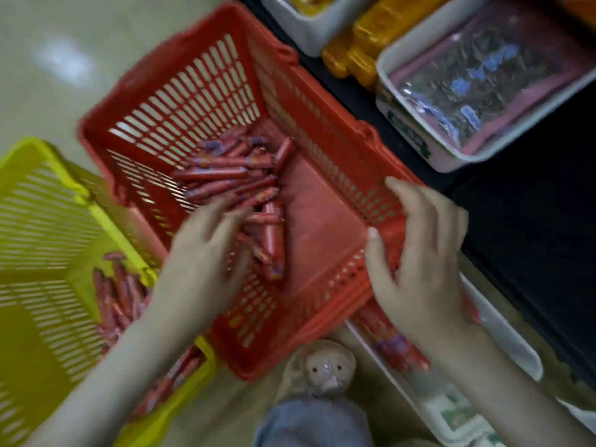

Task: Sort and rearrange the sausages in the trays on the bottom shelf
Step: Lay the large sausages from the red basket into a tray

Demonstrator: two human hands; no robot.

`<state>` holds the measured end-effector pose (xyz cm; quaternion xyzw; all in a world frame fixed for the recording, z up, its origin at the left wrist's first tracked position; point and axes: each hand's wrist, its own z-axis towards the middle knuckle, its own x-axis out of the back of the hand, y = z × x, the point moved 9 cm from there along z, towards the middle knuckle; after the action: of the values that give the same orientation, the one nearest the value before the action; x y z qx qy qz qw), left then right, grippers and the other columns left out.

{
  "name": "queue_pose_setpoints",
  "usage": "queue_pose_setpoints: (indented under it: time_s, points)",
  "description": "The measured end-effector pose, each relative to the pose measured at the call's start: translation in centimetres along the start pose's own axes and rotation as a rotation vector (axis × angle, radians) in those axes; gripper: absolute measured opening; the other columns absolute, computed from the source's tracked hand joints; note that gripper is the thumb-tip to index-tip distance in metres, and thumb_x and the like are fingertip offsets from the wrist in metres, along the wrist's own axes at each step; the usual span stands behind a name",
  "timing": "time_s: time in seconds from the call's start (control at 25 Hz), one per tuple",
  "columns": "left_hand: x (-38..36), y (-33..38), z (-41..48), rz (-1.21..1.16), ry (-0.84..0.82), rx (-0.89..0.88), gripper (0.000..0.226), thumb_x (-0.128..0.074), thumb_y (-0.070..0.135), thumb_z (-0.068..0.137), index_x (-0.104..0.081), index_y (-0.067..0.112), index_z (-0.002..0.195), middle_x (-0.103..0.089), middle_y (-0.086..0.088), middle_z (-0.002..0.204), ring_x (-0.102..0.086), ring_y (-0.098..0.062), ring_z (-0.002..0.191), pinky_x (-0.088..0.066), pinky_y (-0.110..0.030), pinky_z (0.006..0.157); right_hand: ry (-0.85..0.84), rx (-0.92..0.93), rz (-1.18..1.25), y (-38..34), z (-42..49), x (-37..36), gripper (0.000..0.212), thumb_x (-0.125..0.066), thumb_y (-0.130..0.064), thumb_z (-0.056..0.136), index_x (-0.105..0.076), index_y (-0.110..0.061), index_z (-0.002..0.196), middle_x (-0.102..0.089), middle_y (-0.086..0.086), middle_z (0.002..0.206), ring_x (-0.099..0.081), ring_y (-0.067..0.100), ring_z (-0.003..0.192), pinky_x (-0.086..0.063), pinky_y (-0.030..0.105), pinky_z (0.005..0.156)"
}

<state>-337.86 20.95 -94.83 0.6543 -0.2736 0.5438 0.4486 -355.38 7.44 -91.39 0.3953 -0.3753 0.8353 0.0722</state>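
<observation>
A red slatted basket (pixel 206 91) stands on the floor in the middle, with a heap of red-wrapped sausages (pixel 232 175) in its left half. My left hand (pixel 206 262) reaches into the heap with spread, blurred fingers touching the sausages. My right hand (pixel 419 262) grips the near right rim of the red basket, thumb inside and fingers outside. A yellow basket (pixel 42 227) at the left holds more sausages (pixel 119 295). Under my right wrist, a white tray (pixel 503 337) on the bottom shelf holds a few sausages (pixel 393 343).
Higher on the shelf stand a white tray of dark packets (pixel 483 82), orange packs (pixel 364 43) and another white tray (pixel 309 21). A dark shelf edge (pixel 532 237) runs along the right. My knee in jeans (pixel 312 424) and shoe (pixel 322 366) are at the bottom.
</observation>
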Motion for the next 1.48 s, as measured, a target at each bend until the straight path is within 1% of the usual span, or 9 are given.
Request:
queue_pose_setpoints:
  time_s: [0.16, 0.36, 0.56, 0.64, 0.76, 0.96, 1.12, 1.28, 1.48]
  points:
    - [-1.6, -12.4, -0.3, 0.243, -0.085, 0.374, 0.069, -0.038, 0.052, 0.081, -0.06, 0.001, 0.123, -0.044, -0.03, 0.139, -0.026, -0.045, 0.137, -0.024, -0.061, 0.11, -0.235, 0.164, 0.053, -6.8, 3.9, -11.4, 0.051, -0.05, -0.018, 0.084, -0.039, -0.006, 0.133, -0.051, 0.017, 0.12, -0.048, 0.032, 0.106, -0.036, 0.039, 0.096]
    - [-1.9, -12.5, 0.0, 0.233, 0.007, 0.332, 0.056, -0.041, 0.047, 0.082, -0.068, 0.008, 0.113, -0.055, -0.018, 0.133, -0.023, -0.039, 0.141, -0.013, -0.047, 0.115, -0.742, 0.279, -0.14, -6.5, 0.4, -26.6, 0.047, -0.033, -0.017, 0.082, -0.048, -0.007, 0.126, -0.055, 0.011, 0.114, -0.053, 0.032, 0.108, -0.051, 0.044, 0.087]
    - [-1.7, -13.0, -0.4, 0.2, 0.068, 0.344, 0.052, -0.041, 0.046, 0.081, -0.069, 0.012, 0.11, -0.058, -0.012, 0.129, -0.021, -0.035, 0.144, -0.007, -0.043, 0.115, -1.185, 0.304, -0.379, -2.6, -5.1, -30.7, 0.066, -0.048, -0.02, 0.094, -0.015, -0.025, 0.151, -0.018, 0.001, 0.154, -0.02, 0.02, 0.14, -0.029, 0.036, 0.11]
    - [-1.6, -13.1, -0.4, 0.188, 0.091, 0.354, 0.054, -0.041, 0.047, 0.08, -0.069, 0.012, 0.11, -0.058, -0.011, 0.128, -0.021, -0.035, 0.144, -0.006, -0.042, 0.115, -1.251, 0.289, -0.491, -0.7, -6.0, -30.9, 0.057, -0.034, -0.035, 0.101, -0.008, -0.033, 0.151, -0.001, -0.003, 0.16, -0.003, 0.017, 0.146, -0.014, 0.042, 0.115]
    - [-1.7, -13.2, -0.4, 0.187, 0.101, 0.348, 0.054, -0.041, 0.047, 0.08, -0.069, 0.012, 0.11, -0.059, -0.011, 0.127, -0.02, -0.035, 0.144, -0.007, -0.044, 0.115, -1.266, 0.199, -0.629, 2.3, -5.4, -30.4, 0.049, -0.021, -0.042, 0.103, -0.009, -0.041, 0.15, 0.003, -0.006, 0.16, 0.002, 0.023, 0.147, -0.013, 0.05, 0.114]
    - [-1.7, -13.2, -0.2, 0.193, 0.11, 0.346, 0.055, -0.042, 0.049, 0.08, -0.069, 0.011, 0.112, -0.059, -0.012, 0.126, -0.02, -0.035, 0.144, -0.01, -0.045, 0.115, -1.147, -0.184, -0.605, 3.6, -4.0, -30.2, 0.063, -0.052, -0.047, 0.091, -0.022, -0.032, 0.145, -0.009, 0.012, 0.154, -0.029, 0.036, 0.133, -0.037, 0.047, 0.1]
    - [-1.7, -13.0, -0.3, 0.197, 0.124, 0.342, 0.055, -0.043, 0.048, 0.08, -0.07, 0.01, 0.109, -0.06, -0.013, 0.123, -0.022, -0.036, 0.143, -0.011, -0.045, 0.114, -1.186, -0.516, -0.473, 6.6, -5.6, -30.2, 0.09, -0.063, -0.017, 0.087, -0.001, -0.035, 0.151, 0.02, 0.026, 0.153, -0.044, 0.044, 0.125, -0.038, 0.039, 0.103]
    - [-2.0, -13.1, -0.3, 0.203, 0.118, 0.338, 0.056, -0.042, 0.049, 0.08, -0.07, 0.012, 0.109, -0.06, -0.012, 0.124, -0.021, -0.036, 0.143, -0.012, -0.045, 0.114, -1.086, -0.514, -0.466, 7.2, -4.7, -29.6, 0.1, -0.057, 0.0, 0.085, 0.009, -0.044, 0.148, 0.024, 0.014, 0.155, -0.035, 0.041, 0.129, -0.041, 0.044, 0.099]
    - [-2.2, -13.4, -0.5, 0.208, 0.125, 0.338, 0.055, -0.042, 0.05, 0.078, -0.07, 0.013, 0.107, -0.061, -0.012, 0.122, -0.023, -0.037, 0.142, -0.014, -0.044, 0.113, -0.897, -0.415, -0.401, 4.0, 0.8, -26.6, 0.094, -0.056, -0.01, 0.088, 0.01, -0.04, 0.148, 0.007, 0.014, 0.158, -0.029, 0.04, 0.131, -0.036, 0.047, 0.102]
